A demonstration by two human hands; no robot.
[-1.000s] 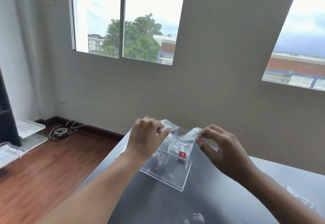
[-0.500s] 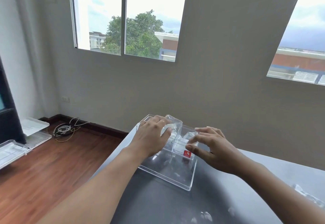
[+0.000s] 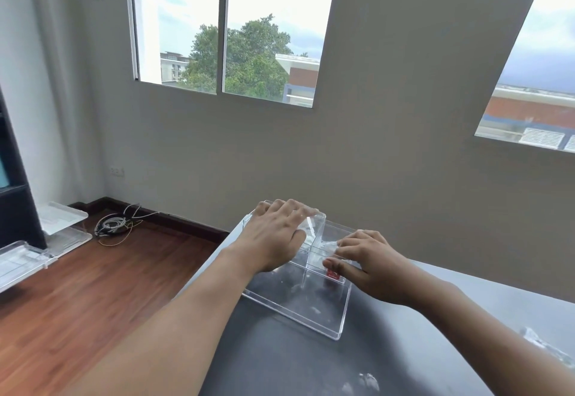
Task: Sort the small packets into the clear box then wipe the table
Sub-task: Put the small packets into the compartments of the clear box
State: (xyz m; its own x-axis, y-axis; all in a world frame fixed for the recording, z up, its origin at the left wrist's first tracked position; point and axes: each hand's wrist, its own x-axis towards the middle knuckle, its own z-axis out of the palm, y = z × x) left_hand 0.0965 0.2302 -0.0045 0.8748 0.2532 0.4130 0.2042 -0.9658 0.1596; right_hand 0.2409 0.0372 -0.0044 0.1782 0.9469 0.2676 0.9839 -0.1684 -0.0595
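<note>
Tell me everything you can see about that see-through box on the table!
The clear box looks like shiny transparent plastic with straight walls and thin dividers splitting it into compartments. It sits upright near the far corner of the dark table, open at the top. A small red label shows on one inner wall. The left hand rests over its far left compartment, and the right hand presses a clear packet into a compartment on the right. The near compartment looks empty.

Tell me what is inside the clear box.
The clear box holds clear packets in its far compartments; the hands cover the rest there. Its near section looks empty.
</note>
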